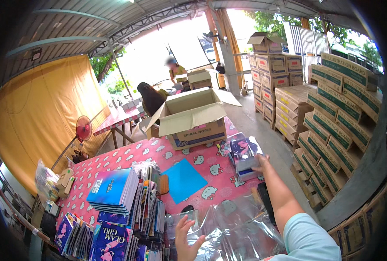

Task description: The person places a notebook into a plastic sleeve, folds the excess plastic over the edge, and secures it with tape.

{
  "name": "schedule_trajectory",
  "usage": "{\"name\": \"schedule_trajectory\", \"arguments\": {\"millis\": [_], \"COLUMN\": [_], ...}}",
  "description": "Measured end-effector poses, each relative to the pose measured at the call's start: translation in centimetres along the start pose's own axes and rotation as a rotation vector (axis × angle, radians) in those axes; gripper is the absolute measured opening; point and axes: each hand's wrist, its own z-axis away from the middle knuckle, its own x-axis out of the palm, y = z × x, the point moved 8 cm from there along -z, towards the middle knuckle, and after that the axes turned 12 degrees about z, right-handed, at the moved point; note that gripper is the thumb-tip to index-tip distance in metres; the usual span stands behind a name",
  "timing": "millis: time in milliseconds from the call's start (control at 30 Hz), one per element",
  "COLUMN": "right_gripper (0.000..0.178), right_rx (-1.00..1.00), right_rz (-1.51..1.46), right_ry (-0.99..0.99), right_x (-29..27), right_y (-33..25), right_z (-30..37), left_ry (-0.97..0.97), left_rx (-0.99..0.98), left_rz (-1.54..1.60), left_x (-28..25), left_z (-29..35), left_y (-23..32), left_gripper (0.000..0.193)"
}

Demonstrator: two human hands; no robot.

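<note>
My right hand reaches out to the table's right side. Its fingers grip the near right edge of a stack of notebooks with a purple, shiny cover on top. My left hand hangs with fingers apart and nothing in it. It is over the left part of a clear plastic sheet spread at the near edge of the table. Left of that hand are piles of spiral notebooks, some with blue covers, some with dark purple ones. A flat blue sheet lies mid-table.
An open carton stands at the table's far side, flaps spread. A dark object lies by my right forearm. Stacked cartons rise on the right. Two people are at a farther table, near a red fan.
</note>
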Motion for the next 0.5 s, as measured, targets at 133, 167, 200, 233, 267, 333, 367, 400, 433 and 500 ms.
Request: {"name": "schedule_trajectory", "arguments": {"millis": [133,167,200,233,267,333,367,400,433,500], "right_gripper": [0.078,0.075,0.075,0.075,0.075,0.073,0.07,0.067,0.066,0.064], "right_rx": [0.206,0.16,0.168,0.176,0.186,0.182,0.182,0.184,0.18,0.177], "right_rz": [0.112,0.142,0.145,0.149,0.155,0.17,0.171,0.173,0.278,0.52], "right_ry": [-0.14,-0.174,-0.173,-0.173,-0.173,-0.138,-0.11,-0.083,-0.099,-0.137], "right_x": [0.2,0.5,0.5,0.5,0.5,-0.2,-0.2,-0.2,-0.3,-0.5], "right_y": [3.6,3.2,3.1,3.1,3.3,2.5,2.2,2.0,1.4,-0.3], "right_z": [-1.0,-0.6,-0.2,0.2,0.7,0.7,1.0,1.4,1.8,3.5], "left_ry": [0.116,0.12,0.121,0.089,0.074,0.033,-0.023,-0.091,-0.122,-0.181], "left_rx": [-0.181,-0.22,-0.225,-0.198,-0.225,-0.254,-0.236,-0.21,-0.248,-0.286], "left_rz": [0.004,-0.011,-0.024,-0.116,-0.097,-0.055,-0.091,-0.16,-0.127,-0.128], "left_x": [-2.9,-2.9,-2.9,-2.8,-2.5,-1.1,-0.4,-0.1,0.2,0.8], "left_z": [3.0,3.3,2.9,3.3,3.9,4.3,4.3,4.4,4.2,4.6], "left_y": [-4.8,-5.2,-5.3,-5.4,-5.9,-6.3,-6.0,-6.6,-7.2,-9.2], "left_gripper": [0.054,0.054,0.053,0.052,0.052,0.051,0.051,0.051,0.05,0.049]}}
